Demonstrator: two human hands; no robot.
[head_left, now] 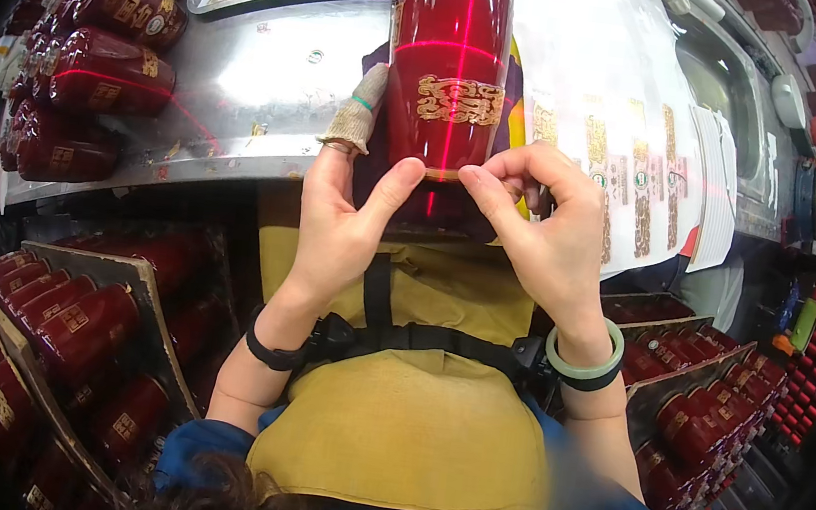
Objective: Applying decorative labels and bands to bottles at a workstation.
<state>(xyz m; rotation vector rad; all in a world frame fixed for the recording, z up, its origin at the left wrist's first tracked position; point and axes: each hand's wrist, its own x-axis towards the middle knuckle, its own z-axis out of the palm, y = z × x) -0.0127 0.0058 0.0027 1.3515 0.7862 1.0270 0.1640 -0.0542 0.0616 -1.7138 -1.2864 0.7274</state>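
Two hands show on my feed, near each other but apart; the left hand (342, 229) has its thumb at the red jar's (440, 62) lower edge; the right hand (559, 234) bends thumb and forefinger there; I cannot tell whether either grips; the jar sits between metal tabletop (246, 85) and white sheets (585, 44), red light lines (469, 15) crossing it.

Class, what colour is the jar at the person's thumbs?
The jar is glossy dark red with an ornate gold patch, shown best in the head view.
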